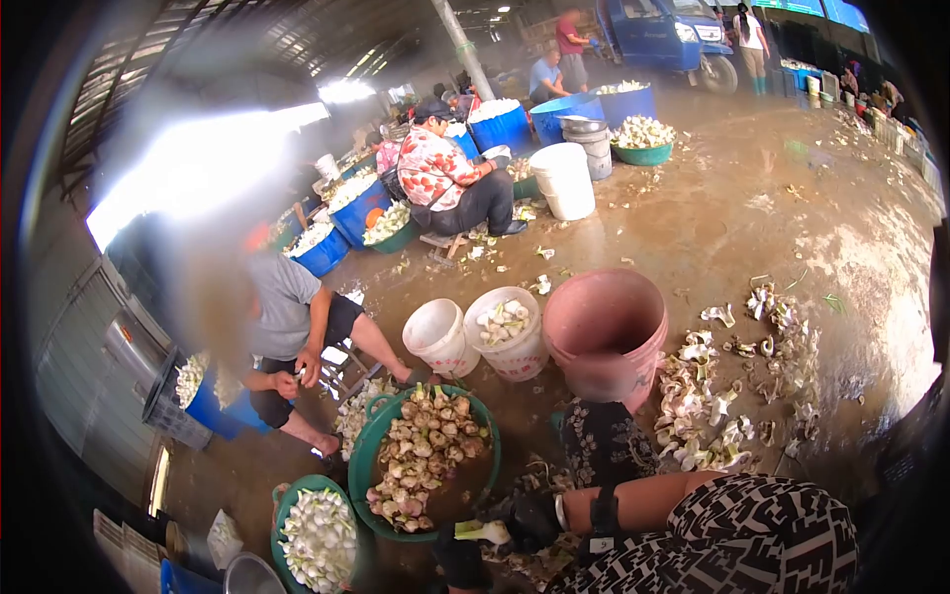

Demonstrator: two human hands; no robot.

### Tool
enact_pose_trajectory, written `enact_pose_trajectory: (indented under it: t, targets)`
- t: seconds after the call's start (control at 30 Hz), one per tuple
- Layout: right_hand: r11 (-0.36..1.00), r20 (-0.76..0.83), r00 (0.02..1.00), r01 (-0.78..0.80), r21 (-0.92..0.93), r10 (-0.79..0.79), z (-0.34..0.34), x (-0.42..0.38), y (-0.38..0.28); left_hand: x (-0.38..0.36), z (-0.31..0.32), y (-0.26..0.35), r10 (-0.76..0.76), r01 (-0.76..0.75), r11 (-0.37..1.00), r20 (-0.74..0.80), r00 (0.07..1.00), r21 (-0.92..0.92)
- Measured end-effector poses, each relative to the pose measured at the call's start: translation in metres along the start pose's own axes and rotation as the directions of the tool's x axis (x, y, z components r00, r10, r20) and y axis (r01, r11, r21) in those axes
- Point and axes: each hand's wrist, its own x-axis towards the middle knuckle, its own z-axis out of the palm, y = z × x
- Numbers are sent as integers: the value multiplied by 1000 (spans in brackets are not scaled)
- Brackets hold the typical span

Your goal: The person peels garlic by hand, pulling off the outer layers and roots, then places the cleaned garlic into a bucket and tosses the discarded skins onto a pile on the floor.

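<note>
White and pale green, the garlic bulb (482, 532) sat right between your two dark-gloved grips, its greenish end towards your left grip (462, 556) and its other end against your right grip (532, 519). Both sets of fingers were near it, but the dark gloves merged with the shadow: how far either grip was closed, or which one carried the bulb, you could not tell from here. Just behind the right grip came a black strap (604, 515) on your forearm, then your black-and-white patterned sleeve (762, 530).

And look just beyond the left grip! There stood the large green basin (368, 441), loaded with brownish, rough-skinned bulbs (426, 445). Left of that same grip, a smaller green basin (363, 544) brimmed with clean white bulbs (317, 538). Farther out, straight ahead of the right grip, were a pink bucket (584, 312) and, beside it, a white bucket (510, 363) with pale bulbs inside; a second white bucket (432, 340) stood next to that. Off to the right of your right grip, peelings (703, 411) littered the wet floor (712, 238). Past the large basin, ahead and left of your grips, a person in a grey top (287, 307) sat with both hands close together.
</note>
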Motion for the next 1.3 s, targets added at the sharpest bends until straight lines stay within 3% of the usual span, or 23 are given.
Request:
enact_pose_trajectory:
  t: [0.03,0.07,0.1,0.13,0.17,0.2,0.27,0.3,0.33,0.47,0.6,0.63,0.67,0.73,0.77,0.8,0.87,0.93,1.0,1.07,1.1,1.13,1.3]
  targets:
    - [815,25,966,-232,532,259,-2,5,-6,-4,5,-3,-76,77,940,16,997,-333]
    - [329,182,875,-351,876,449,-1,10,-8,-7,8,-5,-142,143,767,52,989,-626]
    - [346,100,938,-220,912,333,2,17,0,-4,5,28,-178,197,690,100,979,-697]
    - [278,158,941,-245,929,299,-8,17,7,-1,9,9,-50,47,898,4,999,-437]
    - [522,64,992,-111,846,108,-17,15,16,-1,-2,14,59,-56,997,57,997,-59]
    - [257,86,963,-153,954,254,-13,19,-17,2,-16,28,103,-148,933,149,983,330]
    - [701,-22,1000,14,713,3,-19,21,-12,3,-10,21,485,-470,840,10,874,272]
    - [834,-116,987,-32,550,114,-17,31,-7,0,-11,38,74,-70,996,68,995,-56]
    - [453,115,959,-226,862,259,-21,34,1,3,-11,43,199,-199,976,-11,980,-86]
    - [460,120,928,-284,841,354,-17,37,1,5,-11,58,-82,33,885,-85,993,-464]
    - [620,27,914,-297,726,406,-20,35,-7,5,-11,55,-146,80,822,-73,987,-564]
    - [998,-223,973,-57,39,64,-22,34,-7,1,-15,36,-120,103,935,-31,992,-340]
    - [700,-138,921,172,-693,-363,-21,38,-12,3,-17,23,-123,101,936,-46,991,-338]
    - [577,-116,872,211,-789,-476,-4,38,-18,4,-24,2,301,-279,953,-252,920,120]
    - [610,22,981,137,-780,-192,4,32,-15,1,-21,2,-144,-16,809,-225,964,-587]
    - [617,156,981,53,-785,114,9,25,-12,-1,-21,1,-145,-14,812,-226,963,-584]
    - [596,73,966,-92,-797,246,7,18,15,1,-23,5,123,-195,960,-323,939,-202]
    - [551,-5,923,-234,-801,385,-1,19,25,1,-18,-1,-88,-93,843,-306,948,-530]
    - [831,-237,966,-212,-514,100,-8,22,23,-3,-13,-7,-413,91,302,-44,910,-949]
    - [863,-296,945,-259,-433,135,-8,26,8,-2,-11,-2,-373,89,400,-73,925,-912]
    - [963,-320,944,-162,-216,87,-7,27,-1,-1,-12,-7,-47,-55,865,-189,981,-498]
    - [999,-357,934,-37,0,35,-8,30,-8,2,-11,-9,306,-298,950,-98,947,89]
    - [759,-321,824,-188,624,468,-16,17,38,1,4,36,-3,-16,914,-46,999,-406]
